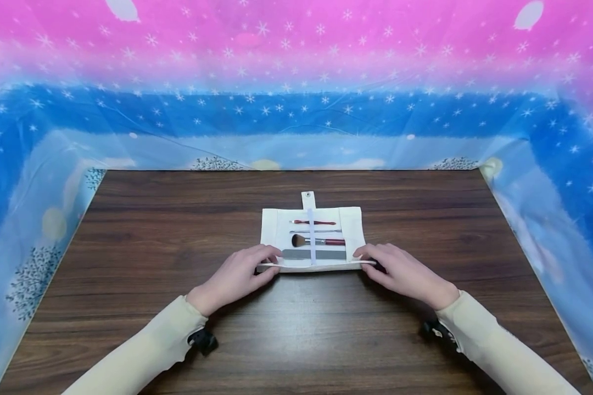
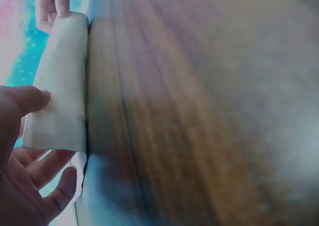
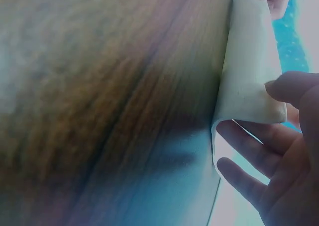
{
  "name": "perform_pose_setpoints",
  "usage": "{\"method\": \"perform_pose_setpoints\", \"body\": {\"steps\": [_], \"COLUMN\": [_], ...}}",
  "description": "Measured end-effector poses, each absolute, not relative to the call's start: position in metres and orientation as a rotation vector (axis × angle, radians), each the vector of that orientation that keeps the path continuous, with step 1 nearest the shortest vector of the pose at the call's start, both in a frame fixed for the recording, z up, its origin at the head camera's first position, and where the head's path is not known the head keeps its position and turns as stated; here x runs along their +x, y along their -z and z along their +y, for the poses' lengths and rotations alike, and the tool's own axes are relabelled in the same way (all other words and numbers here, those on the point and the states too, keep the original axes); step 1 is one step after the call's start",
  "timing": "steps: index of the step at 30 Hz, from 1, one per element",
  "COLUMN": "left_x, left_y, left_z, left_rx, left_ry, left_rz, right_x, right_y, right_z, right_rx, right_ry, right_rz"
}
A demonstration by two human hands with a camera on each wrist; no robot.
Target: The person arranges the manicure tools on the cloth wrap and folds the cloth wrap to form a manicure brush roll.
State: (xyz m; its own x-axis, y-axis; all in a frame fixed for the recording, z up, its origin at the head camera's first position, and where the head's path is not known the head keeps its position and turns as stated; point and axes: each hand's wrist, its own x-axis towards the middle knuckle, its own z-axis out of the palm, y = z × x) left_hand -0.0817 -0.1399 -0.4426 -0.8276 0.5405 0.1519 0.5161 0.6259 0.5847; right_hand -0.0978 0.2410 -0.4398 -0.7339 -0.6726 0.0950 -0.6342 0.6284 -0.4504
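Observation:
A white fabric tool roll (image 1: 352, 222) lies spread on the table, its snap strap (image 1: 308, 201) pointing away from me. Under its pale band (image 1: 312, 248) sit a small red-handled tool (image 1: 321, 223), a thin metal tool (image 1: 323, 231), a makeup brush (image 1: 298, 240) and a grey flat strip (image 1: 331, 254) like a nail file. My left hand (image 1: 237, 272) pinches the near edge at its left corner. At the right corner my right hand (image 1: 406, 272) pinches the same edge. Both wrist views show this edge flap (image 2: 62, 81) standing raised, thumbs on its near face.
The dark wooden table (image 1: 178, 219) extends around the roll on every side. A pink and blue snowflake-patterned cloth (image 1: 296, 115) hangs behind it and along both sides. Dark wrist devices (image 1: 203, 341) sit at the cuffs of the light sleeves.

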Motion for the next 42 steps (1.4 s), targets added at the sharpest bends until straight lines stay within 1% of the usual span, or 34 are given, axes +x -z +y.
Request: {"method": "perform_pose_setpoints", "body": {"steps": [11, 19, 33, 38, 42], "left_x": [-0.092, -0.096, -0.098, -0.098, -0.097], "left_y": [0.442, 0.443, 0.441, 0.438, 0.437], "left_z": [-0.133, -0.129, -0.13, -0.132, -0.135], "left_rx": [0.762, 0.662, 0.729, 0.799, 0.877], "left_ry": [-0.986, -0.932, -0.822, -0.718, -0.633], "left_rz": [2.86, 2.935, 2.959, 2.957, 2.966], "right_x": [-0.107, -0.113, -0.118, -0.119, -0.118], "right_y": [0.437, 0.442, 0.441, 0.44, 0.438], "right_z": [0.231, 0.228, 0.228, 0.23, 0.232], "right_rx": [-0.998, -1.063, -1.169, -1.247, -1.256], "right_ry": [0.765, 0.678, 0.525, 0.491, 0.443], "right_rz": [2.844, 2.923, 2.938, 2.926, 2.906]}}
